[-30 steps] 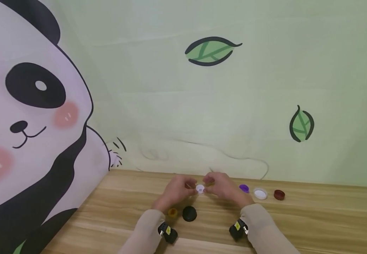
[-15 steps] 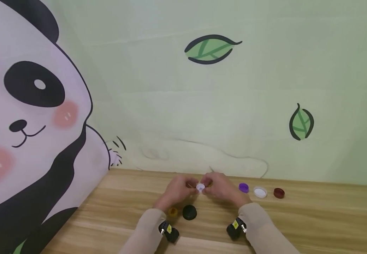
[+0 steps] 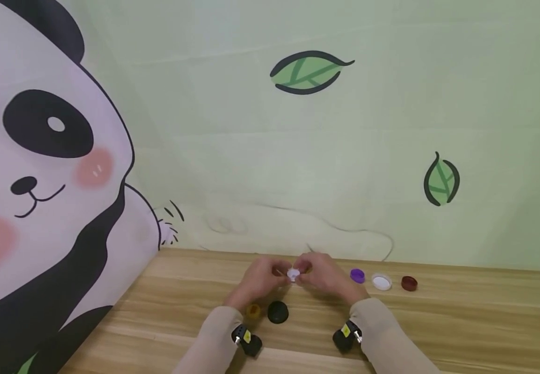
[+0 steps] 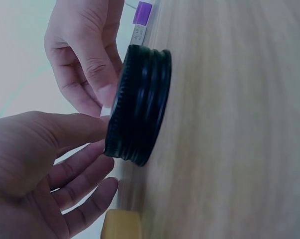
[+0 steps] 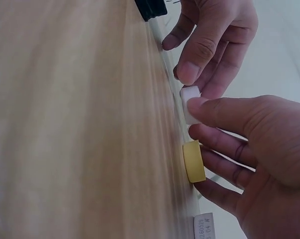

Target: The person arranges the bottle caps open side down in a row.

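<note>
A small white cap (image 3: 293, 275) sits between my two hands near the table's far edge. My left hand (image 3: 262, 279) and right hand (image 3: 322, 272) pinch it from either side. In the right wrist view the white cap (image 5: 189, 102) shows under the right thumb, with the left thumb and fingers at its upper end. A yellow cap (image 5: 194, 161) stands beside the right hand's lower fingers. The black ridged lid (image 4: 140, 105) fills the middle of the left wrist view, partly covering the fingertips. An amber cap (image 3: 253, 311) lies nearer to me, by the left wrist.
To the right, a purple cap (image 3: 357, 275), a white lid with a clear rim (image 3: 381, 282) and a dark red cap (image 3: 409, 283) lie in a row on the wooden table (image 3: 475, 317). A printed cloth wall (image 3: 232, 156) rises directly behind the table.
The right fingers have closed in leftward onto the white cap, which the left hand was at before. The other caps stay where they were; the head view shifts slightly.
</note>
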A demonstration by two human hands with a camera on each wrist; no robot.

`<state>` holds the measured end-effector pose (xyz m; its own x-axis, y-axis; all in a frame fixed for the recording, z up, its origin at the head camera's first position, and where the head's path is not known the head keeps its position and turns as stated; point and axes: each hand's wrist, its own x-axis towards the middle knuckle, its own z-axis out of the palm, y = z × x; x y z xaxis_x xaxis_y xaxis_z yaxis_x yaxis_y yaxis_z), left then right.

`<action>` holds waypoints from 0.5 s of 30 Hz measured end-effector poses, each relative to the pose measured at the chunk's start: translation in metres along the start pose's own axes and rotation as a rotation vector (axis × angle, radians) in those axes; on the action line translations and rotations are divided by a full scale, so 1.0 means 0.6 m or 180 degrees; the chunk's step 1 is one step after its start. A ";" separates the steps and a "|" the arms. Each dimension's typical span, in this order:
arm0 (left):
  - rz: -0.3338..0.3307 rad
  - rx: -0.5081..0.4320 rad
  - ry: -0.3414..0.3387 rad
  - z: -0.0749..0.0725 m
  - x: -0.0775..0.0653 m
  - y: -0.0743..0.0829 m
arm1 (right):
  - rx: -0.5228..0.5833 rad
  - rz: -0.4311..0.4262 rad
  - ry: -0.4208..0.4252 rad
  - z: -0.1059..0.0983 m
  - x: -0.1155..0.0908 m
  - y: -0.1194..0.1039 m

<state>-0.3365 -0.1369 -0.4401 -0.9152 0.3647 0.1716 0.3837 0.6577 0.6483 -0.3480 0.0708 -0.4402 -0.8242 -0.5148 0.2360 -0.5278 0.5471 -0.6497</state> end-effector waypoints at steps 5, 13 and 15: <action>0.0015 0.0100 0.0087 0.000 0.001 -0.001 | 0.0001 0.0019 0.0034 -0.001 0.000 0.000; -0.0023 0.0109 0.0203 0.003 -0.002 -0.007 | 0.0027 0.0069 0.0063 0.003 -0.002 -0.006; -0.0016 0.0109 0.0229 0.002 -0.001 -0.007 | 0.0015 0.0062 0.0074 0.003 -0.002 -0.007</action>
<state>-0.3373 -0.1389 -0.4438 -0.9232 0.3137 0.2220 0.3818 0.6820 0.6238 -0.3446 0.0678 -0.4387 -0.8389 -0.4887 0.2399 -0.5106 0.5537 -0.6578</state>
